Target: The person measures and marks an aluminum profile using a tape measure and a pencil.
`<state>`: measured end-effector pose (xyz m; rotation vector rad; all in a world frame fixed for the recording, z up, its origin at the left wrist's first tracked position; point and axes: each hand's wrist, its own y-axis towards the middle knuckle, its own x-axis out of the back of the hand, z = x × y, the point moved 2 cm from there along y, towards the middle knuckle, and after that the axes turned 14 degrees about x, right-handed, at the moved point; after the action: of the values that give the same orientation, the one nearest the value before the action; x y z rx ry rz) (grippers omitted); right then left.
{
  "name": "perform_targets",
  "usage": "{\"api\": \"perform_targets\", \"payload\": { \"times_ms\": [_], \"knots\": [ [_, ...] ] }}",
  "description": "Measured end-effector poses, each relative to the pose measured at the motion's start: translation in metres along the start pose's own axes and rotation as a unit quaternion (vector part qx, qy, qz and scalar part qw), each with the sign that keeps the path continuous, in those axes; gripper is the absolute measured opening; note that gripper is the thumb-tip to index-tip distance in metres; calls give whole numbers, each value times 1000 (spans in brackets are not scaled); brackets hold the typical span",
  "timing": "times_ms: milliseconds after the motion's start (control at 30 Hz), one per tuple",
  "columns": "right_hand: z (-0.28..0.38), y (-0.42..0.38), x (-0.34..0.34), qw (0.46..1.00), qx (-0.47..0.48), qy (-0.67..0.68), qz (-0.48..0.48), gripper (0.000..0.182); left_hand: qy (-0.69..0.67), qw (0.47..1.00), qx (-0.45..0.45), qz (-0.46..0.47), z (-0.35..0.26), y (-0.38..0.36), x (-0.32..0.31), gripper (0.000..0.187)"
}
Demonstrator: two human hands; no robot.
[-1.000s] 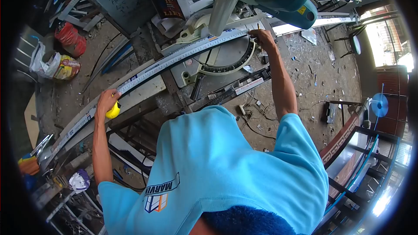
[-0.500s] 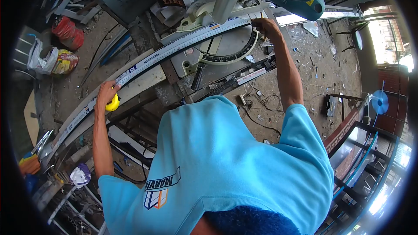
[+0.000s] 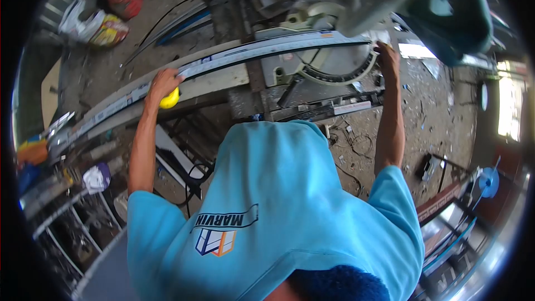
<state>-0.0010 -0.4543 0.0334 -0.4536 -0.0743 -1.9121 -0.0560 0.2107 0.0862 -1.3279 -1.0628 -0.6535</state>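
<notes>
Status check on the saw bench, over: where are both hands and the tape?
Left hand grips yellow tape measure on long profile. Right hand at profile's far end by miter saw. Nothing between.

Yellow tape measure (image 3: 169, 98) — blade stretched along long pale profile (image 3: 234, 58)

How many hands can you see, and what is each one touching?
2. The left hand grips a yellow tape measure against the long metal strip. The right hand rests at the strip's far end, beside the saw's round table. No other hands show.
</notes>
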Motion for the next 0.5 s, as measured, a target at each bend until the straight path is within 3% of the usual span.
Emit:
{"api": "perform_targets", "payload": {
  "times_ms": [33,100,233,267,333,367,500],
  "knots": [
    [8,-15,-3,994,92,46,-35,44,1,1000,6,10,-4,-3,3,33],
    [42,-52,-22,986,91,127,-61,65,-7,999,35,19,-10,-8,6,33],
    [59,-100,-63,980,96,47,165,77,-31,998,57,8,-15,-14,7,31],
    [72,-112,-77,964,103,65,238,72,-30,998,59,3,-14,-14,5,31],
    [79,-123,-115,947,82,177,255,42,-26,997,71,10,-16,-16,6,31],
    [90,-127,-131,945,82,166,271,34,-22,997,79,15,-18,-16,6,31],
    [79,-117,-190,905,87,275,314,24,-23,995,95,-8,-15,-17,2,32]
  ]
}}
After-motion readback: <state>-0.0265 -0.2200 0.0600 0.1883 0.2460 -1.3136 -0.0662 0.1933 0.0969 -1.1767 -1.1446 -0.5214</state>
